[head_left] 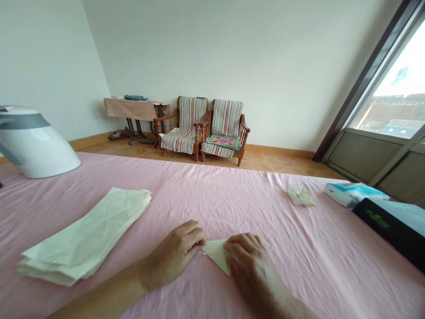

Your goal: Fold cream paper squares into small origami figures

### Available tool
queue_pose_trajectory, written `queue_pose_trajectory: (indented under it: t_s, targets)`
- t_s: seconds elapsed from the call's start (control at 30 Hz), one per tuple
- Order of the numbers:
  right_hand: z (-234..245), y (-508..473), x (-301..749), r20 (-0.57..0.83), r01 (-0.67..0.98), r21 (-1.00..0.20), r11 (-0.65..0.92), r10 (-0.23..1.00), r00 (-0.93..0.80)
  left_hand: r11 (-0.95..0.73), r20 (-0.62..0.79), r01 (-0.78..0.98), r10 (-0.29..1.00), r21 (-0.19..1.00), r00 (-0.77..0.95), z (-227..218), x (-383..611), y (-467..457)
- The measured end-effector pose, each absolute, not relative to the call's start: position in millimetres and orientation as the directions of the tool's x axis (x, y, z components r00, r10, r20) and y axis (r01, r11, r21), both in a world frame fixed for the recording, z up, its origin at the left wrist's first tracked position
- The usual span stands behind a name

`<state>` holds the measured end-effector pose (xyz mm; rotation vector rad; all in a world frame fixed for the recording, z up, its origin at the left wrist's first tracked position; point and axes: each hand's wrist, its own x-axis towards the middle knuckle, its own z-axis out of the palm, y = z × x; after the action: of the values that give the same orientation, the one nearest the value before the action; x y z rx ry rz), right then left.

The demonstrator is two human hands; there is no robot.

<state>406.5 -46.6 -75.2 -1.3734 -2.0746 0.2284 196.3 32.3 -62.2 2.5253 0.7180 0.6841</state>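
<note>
A small folded piece of pale paper (216, 253) lies on the pink cloth (186, 190) close to me. My left hand (177, 251) is curled, its fingertips pinching the paper's left corner. My right hand (247, 261) presses down on the paper's right part, fingers bent over it and hiding part of it. A stack of pale creased sheets (84, 235) lies to the left of my hands. A finished little folded paper shape (300, 196) sits farther off on the right.
A white and grey appliance (31, 141) stands at the far left. A teal and white box (353, 193) and a black box (393, 228) lie at the right edge. Two striped wooden chairs (202, 128) and a covered side table (136, 108) stand by the far wall.
</note>
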Motion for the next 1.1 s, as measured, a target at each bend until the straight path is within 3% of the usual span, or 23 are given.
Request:
queue_pose_trajectory:
  t_s: [0.1,0.37,0.7,1.1]
  targets:
    - [-76.3,-45.6,409.2,0.4,0.771,-0.475,0.424,0.884,-0.24,-0.835,0.348,0.326,0.496,0.444,0.796,-61.5,194.6,32.4]
    - [-79.4,-43.6,419.9,0.366,0.802,-0.478,0.359,0.911,-0.189,-0.855,0.286,0.271,0.421,0.443,0.861,-51.0,188.5,39.5]
    - [-77.0,-43.9,421.0,0.347,0.799,-0.485,0.356,0.917,-0.197,-0.939,0.332,0.292,0.339,0.183,0.88,-53.2,192.0,34.2]
    - [-77.4,-43.6,420.2,0.34,0.804,-0.484,0.346,0.921,-0.191,-0.908,0.377,0.289,0.393,0.302,0.839,-58.5,194.7,36.2]
